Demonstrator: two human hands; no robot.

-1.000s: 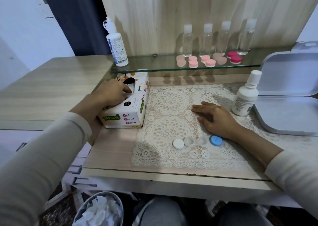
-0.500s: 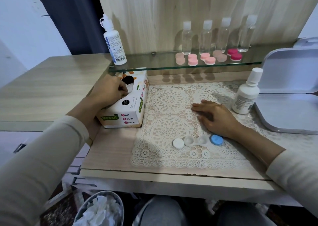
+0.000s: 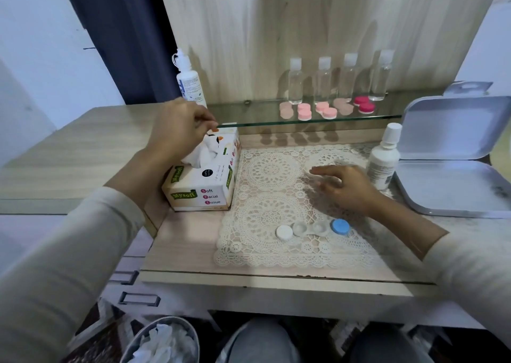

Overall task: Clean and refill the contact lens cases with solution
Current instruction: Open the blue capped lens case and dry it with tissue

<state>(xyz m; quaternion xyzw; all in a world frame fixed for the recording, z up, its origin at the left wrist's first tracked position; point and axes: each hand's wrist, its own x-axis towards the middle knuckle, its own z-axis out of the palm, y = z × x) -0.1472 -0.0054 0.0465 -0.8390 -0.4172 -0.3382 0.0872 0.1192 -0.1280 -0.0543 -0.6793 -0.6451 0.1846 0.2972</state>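
Pinches tissue (image 3: 205, 152) with left hand (image 3: 179, 130), tissue standing partway out of tissue box (image 3: 201, 190). Holds right hand (image 3: 345, 188) loose, fingers spread, low over lace mat (image 3: 265, 169), near upright solution bottle (image 3: 384, 160). Shows open lens case (image 3: 309, 228) on mat's near part, white cap (image 3: 284, 232) just beside its left end, blue cap (image 3: 340, 226) beside its right.
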